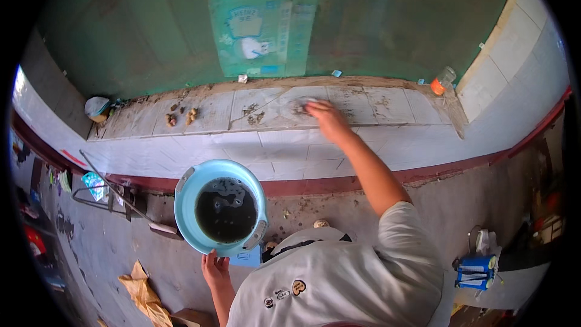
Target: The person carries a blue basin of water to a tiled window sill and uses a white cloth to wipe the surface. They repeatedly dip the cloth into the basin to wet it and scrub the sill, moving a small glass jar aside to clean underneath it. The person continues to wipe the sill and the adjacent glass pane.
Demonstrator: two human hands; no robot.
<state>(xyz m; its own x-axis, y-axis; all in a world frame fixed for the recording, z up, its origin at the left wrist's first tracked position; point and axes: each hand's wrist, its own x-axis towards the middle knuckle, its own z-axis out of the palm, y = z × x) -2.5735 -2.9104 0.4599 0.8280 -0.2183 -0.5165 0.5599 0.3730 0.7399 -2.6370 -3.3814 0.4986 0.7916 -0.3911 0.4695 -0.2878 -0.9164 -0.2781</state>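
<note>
A light-blue plastic basin with grey handles holds dark, murky water with a little foam on top. My left hand grips its near rim. Further forward, my right hand presses a pale, blurred cloth onto the tiled window sill; most of the cloth is hidden or smeared by motion. Wet dirt streaks and brown clumps mark the white tiles around it. Left along the sill lie several peanuts in their shells.
A glass jar with an orange label stands at the sill's right end, a small tub at its left. Below the basin shows a blue stool. A metal-framed item and yellow sacking are on the floor.
</note>
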